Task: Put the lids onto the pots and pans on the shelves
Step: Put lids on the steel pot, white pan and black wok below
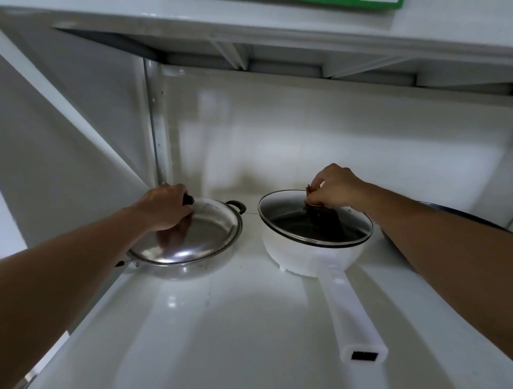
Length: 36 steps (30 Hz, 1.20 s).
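Observation:
A steel pan (191, 270) with black side handles sits at the back left of the white shelf (236, 333). A domed steel lid (205, 236) rests on it, and my left hand (163, 206) grips the lid's black knob. To its right stands a white saucepan (302, 261) whose long white handle points toward me. A glass lid (313, 225) with a metal rim lies on it, slightly tilted. My right hand (336, 186) pinches that lid's brown knob from above.
A dark, blue-rimmed vessel (455, 213) shows at the far right behind my right forearm. The upper shelf's underside (277, 64) hangs close overhead. A metal upright (158, 125) stands in the back left corner, and a green object (361, 3) lies on top.

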{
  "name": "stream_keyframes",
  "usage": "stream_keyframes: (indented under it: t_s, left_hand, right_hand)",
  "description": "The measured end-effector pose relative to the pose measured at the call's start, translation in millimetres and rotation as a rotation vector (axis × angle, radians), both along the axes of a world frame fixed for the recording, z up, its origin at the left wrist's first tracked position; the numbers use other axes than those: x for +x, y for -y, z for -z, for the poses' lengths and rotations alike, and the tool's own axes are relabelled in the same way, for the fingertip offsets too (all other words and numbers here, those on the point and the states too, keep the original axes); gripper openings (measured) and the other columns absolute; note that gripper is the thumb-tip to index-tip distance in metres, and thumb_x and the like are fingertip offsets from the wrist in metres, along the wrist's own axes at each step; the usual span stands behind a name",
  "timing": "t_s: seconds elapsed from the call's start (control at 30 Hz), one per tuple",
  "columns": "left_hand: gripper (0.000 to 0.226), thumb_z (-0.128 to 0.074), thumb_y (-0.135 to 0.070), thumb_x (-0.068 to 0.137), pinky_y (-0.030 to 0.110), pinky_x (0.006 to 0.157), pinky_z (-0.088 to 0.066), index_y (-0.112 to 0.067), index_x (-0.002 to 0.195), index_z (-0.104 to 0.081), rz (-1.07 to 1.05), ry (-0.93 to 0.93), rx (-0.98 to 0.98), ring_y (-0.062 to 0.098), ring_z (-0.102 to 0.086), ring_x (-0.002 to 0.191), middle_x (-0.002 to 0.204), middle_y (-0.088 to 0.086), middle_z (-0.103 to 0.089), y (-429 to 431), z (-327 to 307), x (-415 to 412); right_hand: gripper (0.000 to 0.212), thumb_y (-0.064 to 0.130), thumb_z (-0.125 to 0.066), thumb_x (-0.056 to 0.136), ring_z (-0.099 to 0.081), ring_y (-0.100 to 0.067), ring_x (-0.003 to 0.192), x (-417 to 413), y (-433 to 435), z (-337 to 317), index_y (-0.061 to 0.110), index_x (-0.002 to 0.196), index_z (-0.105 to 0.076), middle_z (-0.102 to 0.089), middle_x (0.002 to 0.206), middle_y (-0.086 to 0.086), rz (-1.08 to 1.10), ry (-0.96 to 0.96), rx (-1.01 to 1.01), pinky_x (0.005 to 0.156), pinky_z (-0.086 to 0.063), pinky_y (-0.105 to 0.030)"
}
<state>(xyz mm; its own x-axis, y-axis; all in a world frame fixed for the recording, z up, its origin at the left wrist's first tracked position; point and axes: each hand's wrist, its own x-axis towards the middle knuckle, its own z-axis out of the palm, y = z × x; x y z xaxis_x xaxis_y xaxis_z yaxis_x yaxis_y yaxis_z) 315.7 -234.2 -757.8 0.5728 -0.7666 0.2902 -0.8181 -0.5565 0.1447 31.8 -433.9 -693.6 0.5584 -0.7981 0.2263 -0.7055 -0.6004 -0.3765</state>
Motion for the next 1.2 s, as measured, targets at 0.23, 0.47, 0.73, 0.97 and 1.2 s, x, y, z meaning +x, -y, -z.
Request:
stream_keyframes:
  t_s: [0.23, 0.47, 0.73, 0.97, 1.2]
  left_hand:
    - [0.039, -0.055, -0.037, 0.091, 0.041, 0.085, -0.046, -0.010, 0.120, -0.057, -0.005, 0.014, 0.019, 0.038, -0.060, 0.105, 0.117, 0.020, -0.063, 6.2, 1.8, 1.6]
    - [0.039, -0.055, -0.038, 0.091, 0.041, 0.085, -0.048, -0.011, 0.119, -0.058, -0.003, 0.022, 0.009, 0.037, -0.061, 0.103, 0.114, 0.019, -0.064, 6.6, 4.5, 5.6]
    - [0.038, -0.055, -0.039, 0.091, 0.044, 0.085, -0.050, -0.015, 0.120, -0.058, -0.006, -0.013, -0.013, 0.037, -0.061, 0.102, 0.115, 0.018, -0.062, 2.1, 7.6, 3.6]
    - [0.066, -0.031, -0.062, 0.084, 0.050, 0.096, -0.044, -0.025, 0.136, -0.045, -0.084, -0.005, 0.105, 0.047, -0.051, 0.114, 0.135, 0.023, -0.048, -14.7, -11.3, -13.9]
    - [0.027, -0.050, -0.057, 0.084, 0.053, 0.083, -0.053, -0.044, 0.106, -0.058, 0.231, -0.119, -0.547, 0.035, -0.063, 0.081, 0.096, 0.007, -0.061, -55.1, -60.3, -147.7]
  right_hand:
    - [0.026, 0.027, -0.077, 0.069, -0.066, -0.031, 0.099, 1.3, 3.5, -0.3, 0.012, 0.090, -0.082, -0.074, 0.105, -0.013, -0.013, -0.039, -0.052, 0.090, -0.058, -0.044]
    - [0.027, 0.027, -0.079, 0.071, -0.066, -0.030, 0.099, 2.5, 1.8, 2.2, 0.012, 0.094, -0.082, -0.075, 0.105, -0.012, -0.006, -0.043, -0.046, 0.090, -0.058, -0.043]
    - [0.032, 0.028, -0.078, 0.076, -0.063, -0.033, 0.104, 2.6, 2.4, 10.7, 0.009, 0.102, -0.078, -0.072, 0.108, -0.015, 0.019, -0.011, -0.038, 0.091, -0.055, -0.041]
    - [0.072, 0.039, -0.080, 0.080, -0.055, -0.028, 0.127, -31.6, -6.4, -5.1, 0.018, 0.144, -0.054, -0.057, 0.142, -0.009, -0.048, 0.012, 0.038, 0.099, -0.045, -0.029]
    - [0.025, 0.008, -0.073, 0.087, -0.073, -0.013, 0.071, -233.2, -30.1, -43.2, 0.013, 0.112, -0.073, -0.075, 0.102, -0.010, 0.055, 0.460, -0.014, 0.074, -0.064, -0.037]
